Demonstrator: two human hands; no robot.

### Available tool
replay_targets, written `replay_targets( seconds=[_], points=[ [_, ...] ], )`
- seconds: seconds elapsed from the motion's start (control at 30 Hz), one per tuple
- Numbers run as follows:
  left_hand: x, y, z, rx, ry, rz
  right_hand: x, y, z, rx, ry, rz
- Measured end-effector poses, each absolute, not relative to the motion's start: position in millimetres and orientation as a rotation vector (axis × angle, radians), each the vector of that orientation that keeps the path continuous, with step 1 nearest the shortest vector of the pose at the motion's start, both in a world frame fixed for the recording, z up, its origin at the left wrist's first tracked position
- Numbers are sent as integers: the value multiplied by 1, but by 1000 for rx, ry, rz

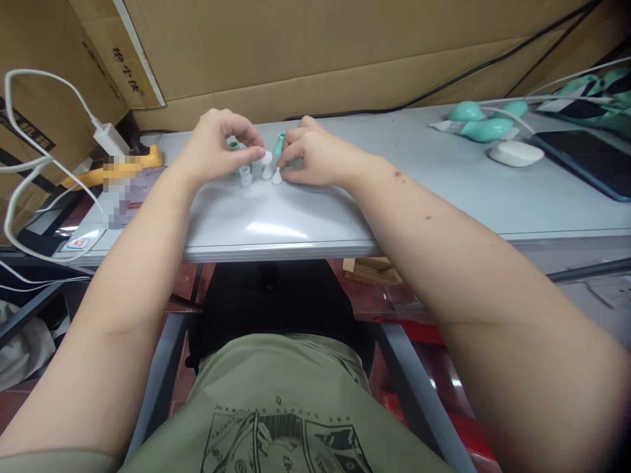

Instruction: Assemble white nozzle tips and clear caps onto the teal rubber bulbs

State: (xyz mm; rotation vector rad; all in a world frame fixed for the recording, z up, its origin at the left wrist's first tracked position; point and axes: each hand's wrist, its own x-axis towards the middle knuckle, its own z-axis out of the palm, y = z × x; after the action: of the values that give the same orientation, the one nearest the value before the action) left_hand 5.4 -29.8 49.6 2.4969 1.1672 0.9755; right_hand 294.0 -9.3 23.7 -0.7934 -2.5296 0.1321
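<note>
Several small white and clear pieces stand close together on the grey table point(236, 217). My left hand point(221, 146) comes in from the left with thumb and index finger closed on a small white piece point(267, 158), above a white cone point(267, 173). A clear little cup point(245, 175) stands below that hand. My right hand point(308, 154) is at a second white cone point(277, 176), its fingertips pinched near the cone's tip; whether they grip it is hard to tell. Green bottles show between the hands, one point(279, 144) beside my right fingers, another point(233, 146) partly behind my left hand.
Teal pouches point(486, 129), a white oval case point(516, 154) and a dark tablet point(586, 161) lie at the right. White cables, a white plug point(111, 141) and a yellow object point(152, 156) are at the left. Cardboard point(296, 52) stands behind the table.
</note>
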Motion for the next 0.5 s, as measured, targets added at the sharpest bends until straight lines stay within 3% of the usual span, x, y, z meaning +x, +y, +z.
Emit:
replay_targets(
  seconds=[0.5],
  points=[
    [8, -1, 37, 2227, 1148, 1252, 305, -10, 33, -796, -2336, 314]
  ],
)
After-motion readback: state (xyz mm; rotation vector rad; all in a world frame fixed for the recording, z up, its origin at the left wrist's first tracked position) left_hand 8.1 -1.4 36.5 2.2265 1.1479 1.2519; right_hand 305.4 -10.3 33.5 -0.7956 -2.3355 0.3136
